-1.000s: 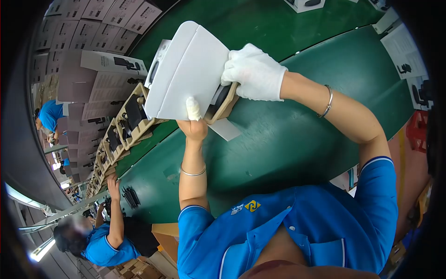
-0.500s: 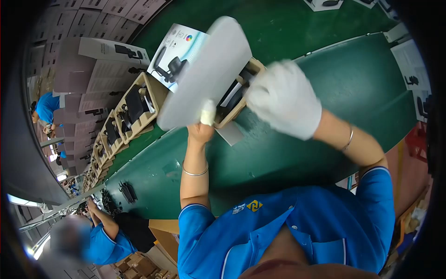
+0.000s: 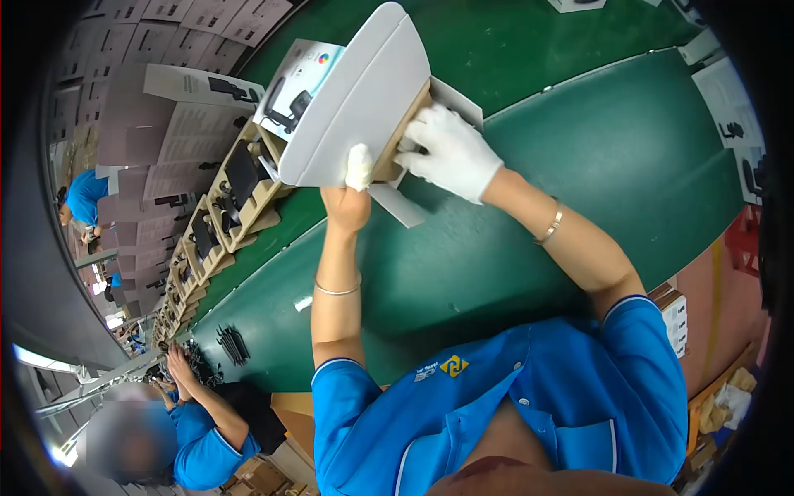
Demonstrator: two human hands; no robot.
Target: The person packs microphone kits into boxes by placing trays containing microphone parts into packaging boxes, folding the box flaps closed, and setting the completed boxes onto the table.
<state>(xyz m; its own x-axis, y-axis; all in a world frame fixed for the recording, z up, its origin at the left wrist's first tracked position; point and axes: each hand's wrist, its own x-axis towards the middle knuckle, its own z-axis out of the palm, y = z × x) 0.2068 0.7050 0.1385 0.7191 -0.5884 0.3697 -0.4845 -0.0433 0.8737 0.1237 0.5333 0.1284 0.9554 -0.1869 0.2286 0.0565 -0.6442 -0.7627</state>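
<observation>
So since half a second ago the right hand point(image 3: 453, 157) has swung in from out over the tabletop point(image 3: 612, 140), and now it's right at the tray point(image 3: 389, 164). The carton point(image 3: 356, 99) has shifted a bit toward the far edge too, and the tray now shows mostly a plain brown side, where you could see dark bits inside it before.

Left hand point(image 3: 351, 201) has the carton: thumb in a white cover flat on the big flap, fingers hidden behind. Right hand is gloved, half curled, fingers against the tray; can't tell if it's really gripping or just touching. The carton is held up at the tabletop's far edge, left of its middle, big flap raised and tilted, tray in its mouth. One side flap point(image 3: 459, 101) sticks out behind the right hand, another point(image 3: 399, 207) hangs on the near side over the tabletop.

Behind the big flap there's a printed box point(image 3: 296, 93) with a picture on it, partly covered. Past the far edge, a row of trays point(image 3: 240, 194) with black parts runs off toward the left. Black cords point(image 3: 233, 345) lie near the tabletop's left end, with a co-worker point(image 3: 215, 446) in blue beside it. More white boxes point(image 3: 732, 124) stand at the right end.
</observation>
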